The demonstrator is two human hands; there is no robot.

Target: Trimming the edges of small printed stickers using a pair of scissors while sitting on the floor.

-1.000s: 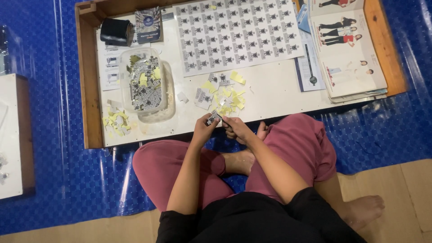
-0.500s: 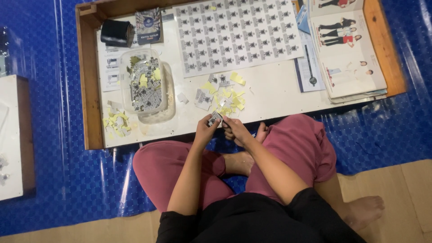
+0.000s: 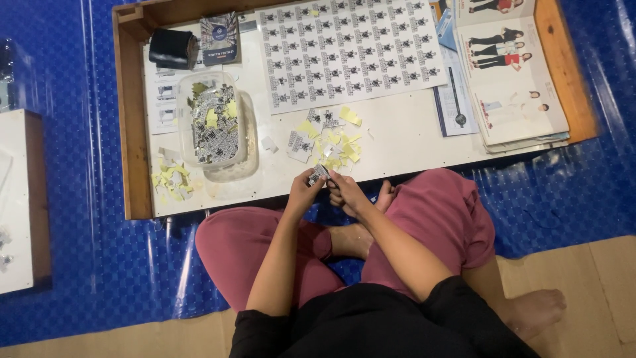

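At the near edge of the low wooden desk (image 3: 130,132), I see both hands meeting over one small black-and-white sticker (image 3: 318,175). My left hand (image 3: 304,193) pinches it from the left, my right hand (image 3: 346,189) grips its right side, both closed on it, held just off the desk edge above the lap, I judge so the fingers can work at its backing. Right beyond it lies a scatter of yellow paper scraps (image 3: 334,142), mixed with a few loose stickers, close enough to drop bits without reaching. Further left sits a clear plastic tub (image 3: 213,123), full of the same small black-and-white pieces with yellow flecks; another little heap of yellow bits (image 3: 171,180) lies near its left corner. On the far side, a big white sheet of stickers (image 3: 348,50) spreads in tidy rows, uncut. Far left, a dark blue booklet (image 3: 220,38) and a black roll (image 3: 171,48) sit side by side. To the right, a stack of catalogue pages (image 3: 513,79) shows clothed figures, partly overhanging the desk.
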